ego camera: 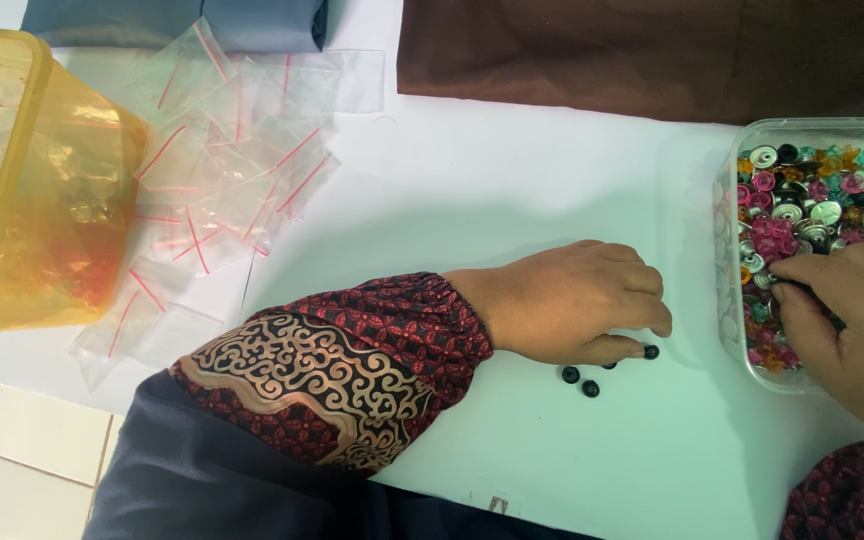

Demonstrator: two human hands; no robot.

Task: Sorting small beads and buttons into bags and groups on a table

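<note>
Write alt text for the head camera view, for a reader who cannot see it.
A person's left hand rests on a white table beside a few small black beads, while the right hand reaches into a clear plastic container of multicoloured beads. To the left lie small clear zip bags and an orange plastic tub.

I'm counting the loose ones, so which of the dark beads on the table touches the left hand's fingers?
The rightmost dark bead, at the left hand's fingertips; the other beads lie apart, lower left.
</note>
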